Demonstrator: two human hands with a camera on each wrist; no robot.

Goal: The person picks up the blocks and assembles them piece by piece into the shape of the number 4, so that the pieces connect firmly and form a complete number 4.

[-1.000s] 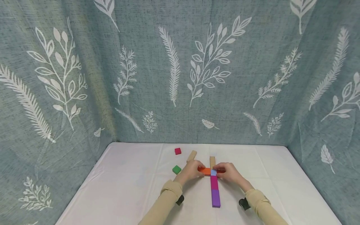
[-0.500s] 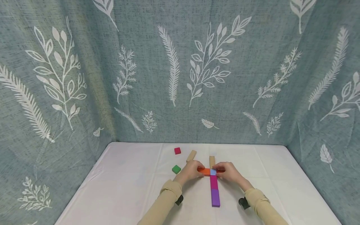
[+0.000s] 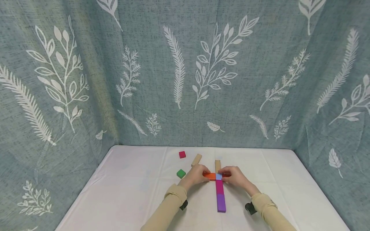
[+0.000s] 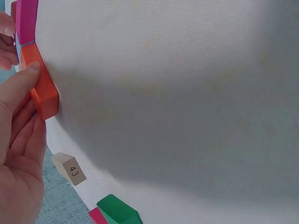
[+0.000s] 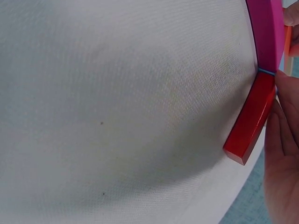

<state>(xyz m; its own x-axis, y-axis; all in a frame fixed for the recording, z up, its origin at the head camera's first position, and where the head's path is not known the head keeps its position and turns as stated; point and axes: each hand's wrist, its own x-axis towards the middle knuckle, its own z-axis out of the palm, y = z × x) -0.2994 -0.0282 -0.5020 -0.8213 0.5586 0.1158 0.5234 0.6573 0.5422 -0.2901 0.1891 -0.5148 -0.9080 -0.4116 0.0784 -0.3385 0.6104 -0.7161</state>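
Head view: the left hand (image 3: 196,175) pinches the orange block (image 3: 210,175) at nine o'clock of the light-blue block (image 3: 219,176), while the right hand (image 3: 236,176) grips the red block (image 5: 250,117) at three o'clock, apparently squaring the cross on the table (image 3: 130,192).

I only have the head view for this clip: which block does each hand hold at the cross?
Observer: The left hand grips the orange block; its fingers lie along the block's side.
Operator: And the right hand?
Observer: The right hand holds a red block, which meets the magenta block at one end.
Operator: Any markings my view misses?
Observer: Yes, the tan block near the left hand has 43 printed on its end face.
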